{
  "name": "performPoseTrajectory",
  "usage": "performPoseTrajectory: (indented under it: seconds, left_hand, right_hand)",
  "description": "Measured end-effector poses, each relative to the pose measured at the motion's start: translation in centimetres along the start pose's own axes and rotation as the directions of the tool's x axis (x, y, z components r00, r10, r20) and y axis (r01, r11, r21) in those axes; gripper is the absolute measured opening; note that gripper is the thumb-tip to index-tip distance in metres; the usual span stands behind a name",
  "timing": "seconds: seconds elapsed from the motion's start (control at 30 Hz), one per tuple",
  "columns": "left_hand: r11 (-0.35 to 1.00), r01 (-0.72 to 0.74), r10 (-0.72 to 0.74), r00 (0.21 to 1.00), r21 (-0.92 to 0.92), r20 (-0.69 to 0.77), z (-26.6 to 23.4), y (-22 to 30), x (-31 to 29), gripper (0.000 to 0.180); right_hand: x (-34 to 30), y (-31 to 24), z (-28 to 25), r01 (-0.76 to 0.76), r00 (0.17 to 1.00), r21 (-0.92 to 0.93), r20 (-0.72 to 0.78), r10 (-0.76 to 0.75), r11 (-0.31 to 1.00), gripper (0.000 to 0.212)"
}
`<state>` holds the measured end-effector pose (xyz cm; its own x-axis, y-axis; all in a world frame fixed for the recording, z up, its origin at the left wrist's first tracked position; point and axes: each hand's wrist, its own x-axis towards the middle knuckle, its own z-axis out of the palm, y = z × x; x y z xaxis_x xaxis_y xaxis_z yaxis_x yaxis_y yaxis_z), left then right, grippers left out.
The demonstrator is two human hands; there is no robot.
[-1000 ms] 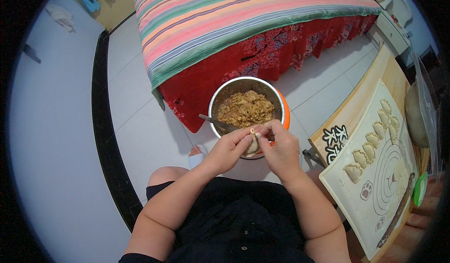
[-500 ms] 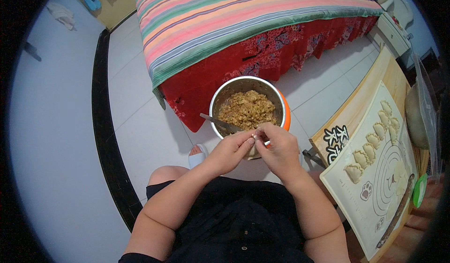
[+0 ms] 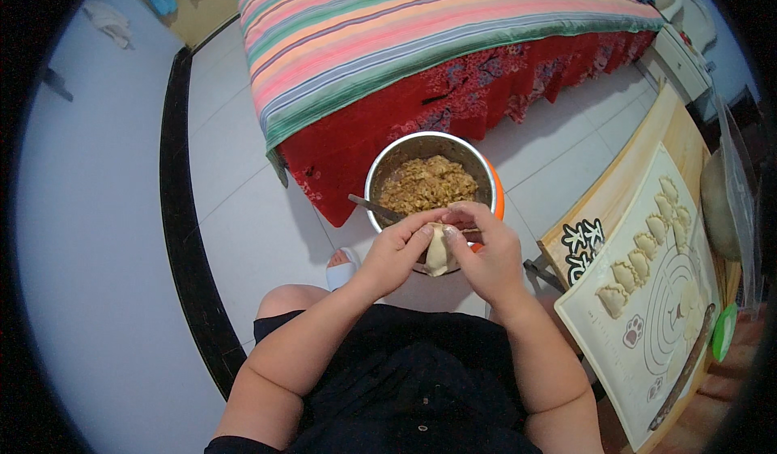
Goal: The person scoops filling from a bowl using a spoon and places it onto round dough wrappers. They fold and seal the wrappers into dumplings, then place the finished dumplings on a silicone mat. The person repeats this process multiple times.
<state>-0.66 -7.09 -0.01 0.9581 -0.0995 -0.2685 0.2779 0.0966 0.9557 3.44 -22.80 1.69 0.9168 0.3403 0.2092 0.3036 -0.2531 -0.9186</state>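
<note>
Between my two hands hangs a pale dumpling [image 3: 438,256], pinched along its upper edge just over the near rim of a metal pot. My left hand [image 3: 396,252] is closed on its left side, thumb and fingers at the edge. From the right, my right hand [image 3: 488,252] grips the same edge with thumb and forefinger. Brown minced filling [image 3: 429,184] lies in the metal pot [image 3: 374,180]. A utensil's grey handle [image 3: 366,204] leans out over the pot's left rim; its lower end is hidden.
At the right, a wooden table [image 3: 579,215] bears a white mat [image 3: 595,337] with several dumplings [image 3: 643,248], round wrappers [image 3: 690,302], a rolling pin [image 3: 682,369] and a green lid or dish [image 3: 724,333]. The pot sits in something orange [image 3: 498,191]. Beyond stands a bed [image 3: 388,41] with striped cover.
My hands have turned and spread a little, so the dumpling's body now shows hanging between them. It was mostly hidden behind the fingers before.
</note>
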Motion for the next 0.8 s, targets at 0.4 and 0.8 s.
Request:
performPoseTrajectory:
  seconds: [0.4,0.8]
  left_hand:
    - [0.985,-0.009,0.019,0.999,0.174,-0.052,0.3,0.6,-0.4,0.031]
    - [0.934,-0.171,0.181,0.983,0.314,-0.004,0.2,0.3,-0.1,0.033]
  right_hand:
    - [-0.1,-0.2,-0.1,0.117,0.993,-0.155,0.041,-0.112,0.981,0.028]
    - [-0.2,0.7,0.1,0.1,0.994,-0.172,-0.012,-0.104,0.98,0.033]
